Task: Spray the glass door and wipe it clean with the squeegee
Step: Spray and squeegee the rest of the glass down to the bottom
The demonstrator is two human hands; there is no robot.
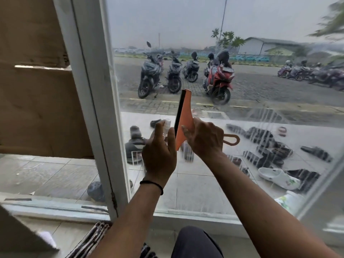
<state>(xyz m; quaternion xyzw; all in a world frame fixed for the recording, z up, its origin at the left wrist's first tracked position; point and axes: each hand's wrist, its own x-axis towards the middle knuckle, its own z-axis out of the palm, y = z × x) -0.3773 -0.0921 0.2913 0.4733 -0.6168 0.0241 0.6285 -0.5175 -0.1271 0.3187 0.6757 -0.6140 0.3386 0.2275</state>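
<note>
At the centre of the frame, just below the middle, the fingers of the right hand curl round the neck of the orange squeegee, pinching it where the wide blade plate narrows into the handle. The handle's looped end pokes out to the right of the hand. The left hand sits just to the left, its fingers wrapped round a small clear spray bottle, forefinger raised beside the nozzle.

The squeegee looks like thin moulded plastic: light and fairly stiff, with a black rubber strip down its left edge that should flex a little. It stands nearly upright, strip towards the left, held close against the glass door, though I cannot tell whether the rubber actually touches. The present hold at the neck seems sound, since it is close enough to the blade to press evenly. Wet plastic may turn slippery, so a firm grip matters. The bottle is probably light and smooth too.

Outward from the hands, the glass carries streaks and runs of liquid, thickest at the centre right of the frame, so it appears sprayed but not yet wiped there. The white door frame runs down the left of the pane. Through the glass, scattered shoes lie on the tiled floor, with parked motorbikes beyond.
</note>
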